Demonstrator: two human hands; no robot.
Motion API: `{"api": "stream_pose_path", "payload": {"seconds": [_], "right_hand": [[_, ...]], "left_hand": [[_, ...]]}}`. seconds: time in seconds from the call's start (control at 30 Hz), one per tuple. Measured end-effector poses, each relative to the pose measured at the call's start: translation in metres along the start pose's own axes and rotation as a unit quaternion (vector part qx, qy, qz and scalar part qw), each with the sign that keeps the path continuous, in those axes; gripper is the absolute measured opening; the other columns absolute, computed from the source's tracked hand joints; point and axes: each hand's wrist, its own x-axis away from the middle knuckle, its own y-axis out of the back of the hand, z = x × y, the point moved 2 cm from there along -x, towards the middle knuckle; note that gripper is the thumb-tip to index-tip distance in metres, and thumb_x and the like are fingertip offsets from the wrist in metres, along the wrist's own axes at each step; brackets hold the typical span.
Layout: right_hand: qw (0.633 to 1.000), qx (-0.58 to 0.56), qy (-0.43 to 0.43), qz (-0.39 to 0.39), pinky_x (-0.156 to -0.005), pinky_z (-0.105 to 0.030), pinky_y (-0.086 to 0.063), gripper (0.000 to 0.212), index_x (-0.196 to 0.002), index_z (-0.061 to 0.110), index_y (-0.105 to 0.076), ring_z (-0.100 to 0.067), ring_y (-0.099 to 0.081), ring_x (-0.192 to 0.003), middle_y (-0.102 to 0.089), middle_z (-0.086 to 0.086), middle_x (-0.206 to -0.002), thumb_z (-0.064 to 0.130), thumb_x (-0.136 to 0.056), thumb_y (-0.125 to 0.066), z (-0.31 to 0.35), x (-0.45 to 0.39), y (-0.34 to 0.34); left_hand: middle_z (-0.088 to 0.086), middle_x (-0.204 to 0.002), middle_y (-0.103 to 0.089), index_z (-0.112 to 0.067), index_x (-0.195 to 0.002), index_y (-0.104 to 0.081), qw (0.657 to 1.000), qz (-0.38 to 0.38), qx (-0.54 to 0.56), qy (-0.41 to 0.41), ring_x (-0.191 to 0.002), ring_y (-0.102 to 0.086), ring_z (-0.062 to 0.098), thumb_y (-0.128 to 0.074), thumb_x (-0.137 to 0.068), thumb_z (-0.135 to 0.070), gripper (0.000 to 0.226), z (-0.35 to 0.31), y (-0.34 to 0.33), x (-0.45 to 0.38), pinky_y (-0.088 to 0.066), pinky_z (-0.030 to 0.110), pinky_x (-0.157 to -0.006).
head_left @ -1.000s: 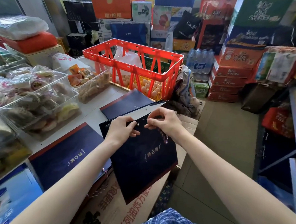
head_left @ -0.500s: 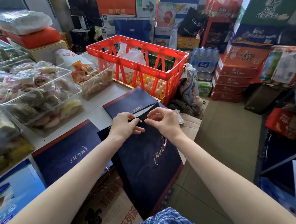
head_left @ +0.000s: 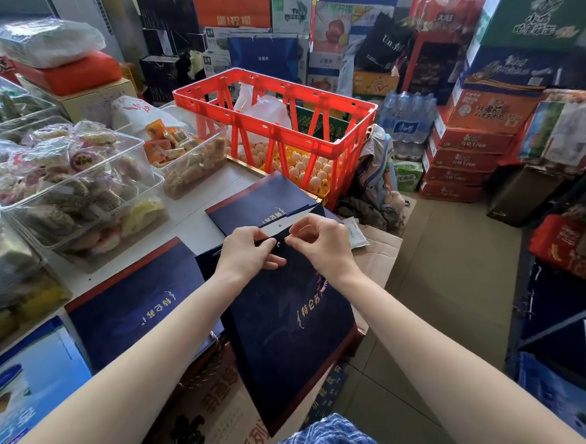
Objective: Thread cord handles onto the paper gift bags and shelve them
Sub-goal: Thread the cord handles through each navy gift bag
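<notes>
1. The bag (head_left: 285,335) hangs off the counter (head_left: 196,227) edge, its top rim held up at the hands; a cord (head_left: 323,285) dangles under the right wrist.
2. Threading looks mid-way: the cord end sits at a hole (too small to tell if through). More flat bags (head_left: 135,300) lie unthreaded; shelving remains.
3. The left hand (head_left: 248,250) pinches the rim beside the hole.
4. The right hand (head_left: 320,240) pinches the cord end, fingers curled.

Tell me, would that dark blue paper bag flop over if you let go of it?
Probably it would sag or slide. The bag is folded flat and hangs past the table edge, held only at its top by the left hand and right hand. It looks light, being thin paper.
</notes>
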Motion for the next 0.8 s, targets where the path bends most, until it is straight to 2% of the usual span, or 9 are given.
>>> {"api": "stream_pose_path", "payload": {"seconds": [0.13,0.2,0.3,0.37,0.5,0.6,0.7,0.8], "right_hand": [[0.984,0.143,0.103,0.01,-0.072,-0.026,-0.043,0.011,-0.092,0.002,-0.067,-0.026,-0.063,-0.081,-0.068,-0.015,-0.086,0.009,-0.084,-0.067,0.011,0.007,-0.012],[0.981,0.155,0.115,0.007,-0.071,-0.027,-0.043,0.012,-0.093,0.002,-0.067,-0.027,-0.061,-0.079,-0.066,-0.015,-0.084,0.009,-0.084,-0.067,0.009,0.009,-0.015],[0.996,0.083,0.021,0.008,-0.063,-0.012,-0.041,0.018,-0.091,0.007,-0.068,-0.011,-0.057,-0.069,-0.065,-0.003,-0.077,0.02,-0.08,-0.074,0.0,0.004,-0.008],[0.998,0.046,-0.012,0.028,-0.059,-0.006,-0.04,0.015,-0.086,0.009,-0.071,-0.009,-0.057,-0.066,-0.067,-0.002,-0.075,0.022,-0.078,-0.075,-0.004,0.001,-0.007],[0.998,0.004,0.007,0.065,-0.066,-0.006,-0.044,0.01,-0.088,0.007,-0.074,-0.007,-0.059,-0.068,-0.072,-0.007,-0.083,0.006,-0.079,-0.072,-0.002,0.005,-0.01],[0.997,0.033,0.031,0.06,-0.064,-0.005,-0.042,0.012,-0.089,0.007,-0.071,0.002,-0.053,-0.064,-0.068,-0.003,-0.08,0.007,-0.078,-0.073,0.0,0.005,-0.009],[0.992,0.076,0.053,0.081,-0.066,-0.013,-0.038,0.015,-0.086,0.01,-0.065,-0.004,-0.047,-0.071,-0.06,0.002,-0.078,0.012,-0.076,-0.076,0.001,0.001,-0.004],[0.983,0.128,0.097,0.087,-0.082,-0.028,-0.035,0.021,-0.086,0.01,-0.065,-0.01,-0.038,-0.094,-0.055,0.002,-0.09,0.02,-0.073,-0.079,0.0,-0.002,0.003]], "left_hand": [[0.012,-0.076,-0.065,-0.004,-0.086,-0.053,1.0,-0.004,0.0,-0.009,-0.063,-0.07,0.021,-0.056,-0.091,-0.004,0.005,-0.003,0.0,0.002,-0.059,0.032,-0.066],[0.012,-0.078,-0.065,-0.005,-0.088,-0.053,1.0,0.001,-0.002,-0.011,-0.065,-0.07,0.024,-0.056,-0.091,-0.003,0.005,-0.004,0.001,0.001,-0.059,0.034,-0.068],[0.01,-0.08,-0.064,-0.003,-0.095,-0.055,1.0,0.023,-0.007,-0.019,-0.061,-0.07,0.019,-0.055,-0.092,-0.004,0.004,-0.003,0.005,0.0,-0.059,0.028,-0.064],[0.012,-0.083,-0.066,0.0,-0.1,-0.059,0.999,0.042,-0.01,-0.024,-0.058,-0.069,0.014,-0.054,-0.092,-0.003,0.009,-0.001,0.007,-0.001,-0.058,0.022,-0.059],[0.019,-0.083,-0.067,0.007,-0.094,-0.064,0.997,0.058,-0.018,-0.04,-0.059,-0.069,0.01,-0.053,-0.091,0.001,0.012,-0.001,0.007,-0.002,-0.056,0.019,-0.057],[0.019,-0.081,-0.067,0.001,-0.087,-0.063,0.996,0.069,-0.014,-0.048,-0.06,-0.069,0.011,-0.053,-0.091,0.001,0.011,-0.002,0.009,0.0,-0.056,0.019,-0.057],[0.015,-0.079,-0.068,-0.008,-0.081,-0.062,0.993,0.109,-0.007,-0.054,-0.062,-0.07,0.012,-0.052,-0.092,-0.001,0.016,-0.005,0.012,0.001,-0.053,0.017,-0.055],[0.011,-0.078,-0.068,-0.009,-0.083,-0.062,0.989,0.134,0.004,-0.057,-0.063,-0.07,0.011,-0.052,-0.092,0.0,0.017,-0.009,0.015,0.004,-0.052,0.016,-0.054]]}}
